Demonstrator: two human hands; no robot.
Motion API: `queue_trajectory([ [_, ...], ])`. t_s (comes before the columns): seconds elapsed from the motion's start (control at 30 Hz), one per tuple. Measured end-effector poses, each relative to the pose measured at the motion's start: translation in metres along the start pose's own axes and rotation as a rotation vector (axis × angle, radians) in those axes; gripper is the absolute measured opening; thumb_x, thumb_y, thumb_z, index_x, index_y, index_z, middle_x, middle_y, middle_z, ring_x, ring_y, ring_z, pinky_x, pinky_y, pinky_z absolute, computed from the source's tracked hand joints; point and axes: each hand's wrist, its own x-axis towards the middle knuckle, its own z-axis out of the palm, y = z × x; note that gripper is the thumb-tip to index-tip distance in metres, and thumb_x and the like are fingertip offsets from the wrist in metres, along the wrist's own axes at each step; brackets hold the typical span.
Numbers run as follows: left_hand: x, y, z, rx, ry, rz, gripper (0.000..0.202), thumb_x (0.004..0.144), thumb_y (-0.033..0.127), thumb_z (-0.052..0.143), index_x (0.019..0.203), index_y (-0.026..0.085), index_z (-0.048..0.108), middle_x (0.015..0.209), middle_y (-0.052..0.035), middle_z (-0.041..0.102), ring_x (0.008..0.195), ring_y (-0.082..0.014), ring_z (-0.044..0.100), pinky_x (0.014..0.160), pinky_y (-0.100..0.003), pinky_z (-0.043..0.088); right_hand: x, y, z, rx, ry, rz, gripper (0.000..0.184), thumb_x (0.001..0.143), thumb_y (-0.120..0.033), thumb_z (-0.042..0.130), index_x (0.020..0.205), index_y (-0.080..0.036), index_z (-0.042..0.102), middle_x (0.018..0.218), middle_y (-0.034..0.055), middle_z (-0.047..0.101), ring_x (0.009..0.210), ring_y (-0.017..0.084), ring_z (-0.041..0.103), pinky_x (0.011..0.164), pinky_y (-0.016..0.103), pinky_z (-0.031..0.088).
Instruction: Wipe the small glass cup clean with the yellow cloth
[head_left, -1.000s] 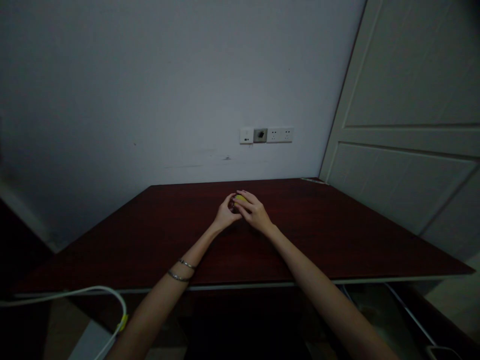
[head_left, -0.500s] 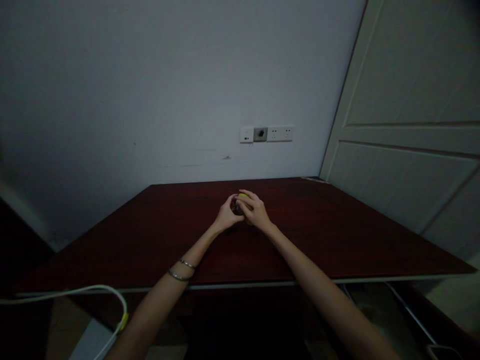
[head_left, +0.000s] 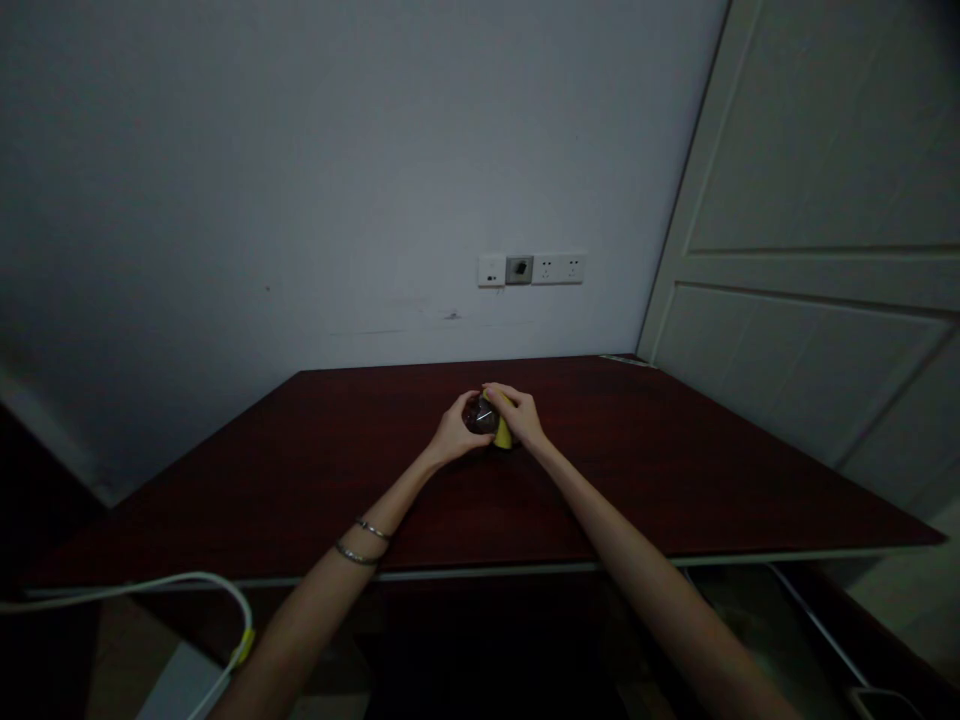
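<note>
Left hand (head_left: 453,431): gripping a clear, rounded, glassy object (head_left: 481,416)
Right hand (head_left: 523,417): holding a yellow, cloth-like piece (head_left: 503,436) against it
Surface (head_left: 360,460): dark-red wood

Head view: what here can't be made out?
Head view: shiny round object, left edge partly hidden by the left hand.
Head view: yellow item, upper part mostly hidden by the right hand.
Head view: white cable, cut off by left and bottom edges.
</note>
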Motion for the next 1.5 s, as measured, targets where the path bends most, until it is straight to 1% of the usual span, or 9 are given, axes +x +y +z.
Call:
queue_trajectory([
  [0.1, 0.002, -0.006, 0.000, -0.023, 0.027, -0.028, 0.075, 0.049, 0.018, 0.076, 0.117, 0.014, 0.044, 0.109, -0.0107, 0.057, 0.098, -0.0208, 0.056, 0.087, -0.035, 0.044, -0.004, -0.007, -0.001, -0.035, -0.015, -0.086, 0.024, 0.078, -0.035, 0.055, 0.093, -0.022, 0.069, 0.105, 0.0065, 0.065, 0.101, 0.020, 0.058, 0.092, 0.035, 0.043],
  [0.2, 0.006, -0.012, -0.001, -0.089, 0.086, -0.091, 0.074, 0.048, 0.017, 0.076, 0.115, 0.013, 0.045, 0.105, -0.0108, 0.059, 0.092, -0.0195, 0.058, 0.083, -0.033, 0.046, -0.012, -0.019, 0.000, -0.134, -0.116, -0.248, 0.023, 0.079, -0.031, 0.055, 0.098, -0.026, 0.067, 0.118, 0.0047, 0.058, 0.110, 0.019, 0.052, 0.096, 0.036, 0.040],
  [0.3, 0.009, -0.013, -0.002, -0.188, 0.112, -0.148, 0.073, 0.047, 0.015, 0.075, 0.113, 0.011, 0.046, 0.102, -0.0109, 0.061, 0.086, -0.0184, 0.060, 0.080, -0.032, 0.047, -0.015, -0.026, 0.000, -0.169, -0.200, -0.313, 0.022, 0.080, -0.029, 0.055, 0.099, -0.029, 0.067, 0.123, 0.0033, 0.054, 0.114, 0.020, 0.049, 0.098, 0.038, 0.037],
  [0.63, 0.005, 0.007, -0.005, -0.275, 0.088, -0.191, 0.068, 0.049, 0.022, 0.078, 0.110, 0.012, 0.052, 0.107, -0.0112, 0.062, 0.093, -0.0207, 0.060, 0.085, -0.037, 0.047, 0.000, -0.009, 0.001, 0.080, 0.045, -0.043, 0.031, 0.078, -0.042, 0.054, 0.097, -0.021, 0.068, 0.106, 0.0071, 0.065, 0.104, 0.021, 0.057, 0.096, 0.039, 0.041],
  [0.83, 0.007, 0.008, -0.005, -0.356, 0.115, -0.220, 0.063, 0.049, 0.023, 0.078, 0.107, 0.010, 0.054, 0.106, -0.0115, 0.063, 0.091, -0.0203, 0.061, 0.085, -0.038, 0.047, -0.007, -0.023, 0.000, 0.068, -0.033, -0.175, 0.024, 0.078, -0.036, 0.057, 0.095, -0.025, 0.068, 0.117, 0.0051, 0.059, 0.109, 0.020, 0.054, 0.096, 0.037, 0.040],
  [0.97, 0.007, 0.008, -0.006, -0.349, 0.114, -0.214, 0.063, 0.049, 0.023, 0.078, 0.106, 0.011, 0.055, 0.106, -0.0107, 0.063, 0.092, -0.0204, 0.060, 0.086, -0.038, 0.046, -0.007, -0.025, -0.001, 0.059, -0.055, -0.182, 0.022, 0.078, -0.035, 0.057, 0.094, -0.026, 0.069, 0.117, 0.0043, 0.059, 0.108, 0.020, 0.054, 0.096, 0.036, 0.041],
  [1.13, 0.005, 0.007, -0.008, -0.327, 0.089, -0.198, 0.069, 0.046, 0.023, 0.080, 0.109, 0.010, 0.054, 0.106, -0.0117, 0.063, 0.092, -0.0216, 0.060, 0.087, -0.039, 0.046, -0.001, -0.015, -0.002, 0.111, 0.016, -0.111, 0.026, 0.077, -0.038, 0.058, 0.093, -0.022, 0.069, 0.106, 0.0062, 0.065, 0.103, 0.020, 0.058, 0.095, 0.036, 0.042],
  [1.33, 0.007, 0.008, -0.009, -0.299, 0.093, -0.191, 0.070, 0.045, 0.023, 0.080, 0.109, 0.010, 0.054, 0.105, -0.0121, 0.063, 0.092, -0.0215, 0.060, 0.086, -0.038, 0.045, 0.005, -0.007, -0.002, 0.180, 0.046, 0.102, 0.039, 0.074, -0.046, 0.057, 0.098, -0.017, 0.067, 0.105, 0.0085, 0.066, 0.100, 0.022, 0.059, 0.091, 0.037, 0.044],
  [1.5, 0.007, 0.019, -0.010, -0.310, 0.157, -0.227, 0.050, 0.055, 0.030, 0.074, 0.099, 0.012, 0.060, 0.098, -0.0091, 0.066, 0.087, -0.0188, 0.061, 0.076, -0.029, 0.047, 0.004, -0.012, -0.008, 0.229, -0.114, 0.112, 0.049, 0.073, -0.049, 0.057, 0.113, -0.021, 0.058, 0.117, 0.0070, 0.059, 0.108, 0.022, 0.054, 0.095, 0.036, 0.041],
])
